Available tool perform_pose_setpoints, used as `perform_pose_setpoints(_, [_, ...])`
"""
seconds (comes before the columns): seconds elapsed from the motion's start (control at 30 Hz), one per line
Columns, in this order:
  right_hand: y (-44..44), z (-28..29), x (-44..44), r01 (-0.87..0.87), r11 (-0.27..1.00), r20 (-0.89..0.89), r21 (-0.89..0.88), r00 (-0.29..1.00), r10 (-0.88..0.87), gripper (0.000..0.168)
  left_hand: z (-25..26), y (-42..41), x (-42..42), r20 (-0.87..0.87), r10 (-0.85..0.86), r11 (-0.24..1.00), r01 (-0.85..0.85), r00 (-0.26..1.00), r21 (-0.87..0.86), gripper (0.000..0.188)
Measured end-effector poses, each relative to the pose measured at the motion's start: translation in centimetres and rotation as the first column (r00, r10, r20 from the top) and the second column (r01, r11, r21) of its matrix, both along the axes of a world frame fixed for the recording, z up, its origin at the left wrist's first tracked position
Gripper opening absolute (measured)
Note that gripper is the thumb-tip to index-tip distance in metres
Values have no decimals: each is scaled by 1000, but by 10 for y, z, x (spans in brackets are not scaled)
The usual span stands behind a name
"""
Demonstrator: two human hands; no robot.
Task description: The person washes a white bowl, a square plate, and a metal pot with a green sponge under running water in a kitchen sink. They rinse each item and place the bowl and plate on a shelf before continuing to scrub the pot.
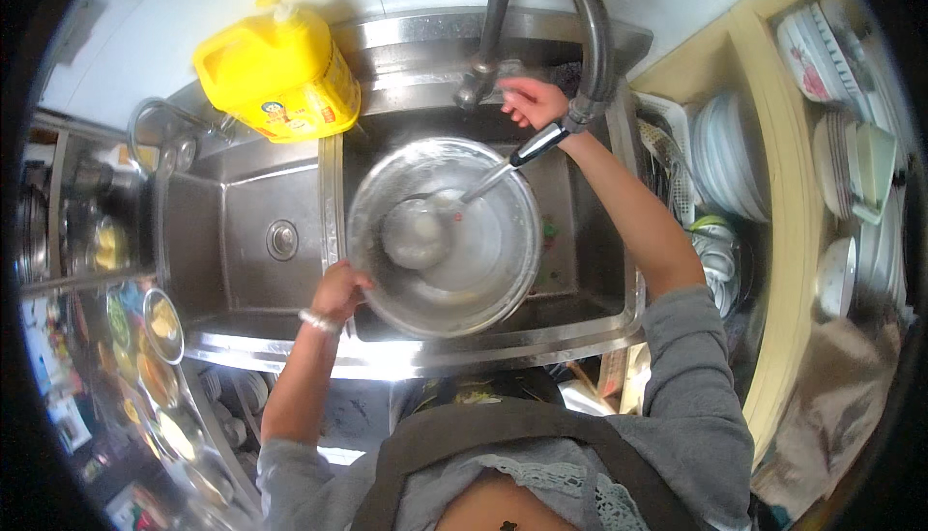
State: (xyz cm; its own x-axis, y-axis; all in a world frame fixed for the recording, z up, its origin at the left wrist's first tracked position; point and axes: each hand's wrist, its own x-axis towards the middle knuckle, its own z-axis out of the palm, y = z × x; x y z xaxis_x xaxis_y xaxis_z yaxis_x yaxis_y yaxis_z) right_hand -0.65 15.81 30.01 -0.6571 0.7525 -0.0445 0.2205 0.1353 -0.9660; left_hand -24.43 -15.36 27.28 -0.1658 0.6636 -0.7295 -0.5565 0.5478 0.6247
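Note:
A large metal basin (pixel 478 299) sits in the right bowl of a steel double sink (pixel 330 205), with cloudy liquid and a rounded, pale vessel-like thing (pixel 413 237) inside. My left hand (pixel 344 290) grips the basin's rim at its lower left. Near the base of the tall faucet (pixel 598 31) is my right hand (pixel 535 102), fingers partly curled beside the metal tap valve (pixel 471 89); whether it touches the valve is not clear. The faucet's spray head (pixel 538 143) passes over my right wrist and points down into the basin, where a stream of water seems to fall.
A yellow plastic jug with a pump (pixel 275 74) stands behind the sink's divider. At the left are a smaller curved faucet (pixel 138 132) and food dishes (pixel 164 321). Stacked plates (pixel 725 154) and a white plastic basket (pixel 681 161) fill the wooden shelving (pixel 772 241) at the right.

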Motion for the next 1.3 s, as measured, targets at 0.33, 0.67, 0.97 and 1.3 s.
perform_pose_setpoints(0.33, [21,-7,-37,-360,924,101,-128,922,373,29,-136,21,40,-41,41,991,-46,998,-123,25])
perform_pose_setpoints(0.67, [9,-5,-28,-371,928,161,25,918,363,32,-249,-3,27,-284,-284,958,262,916,-113,22])
perform_pose_setpoints(0.97, [4,-23,-7,-194,980,24,-47,980,196,36,-268,-3,47,-704,-627,712,613,335,-342,17])
perform_pose_setpoints(1.3, [-29,-149,72,-360,746,712,560,670,-211,59,-195,51,61,-700,-419,901,168,578,-401,33])
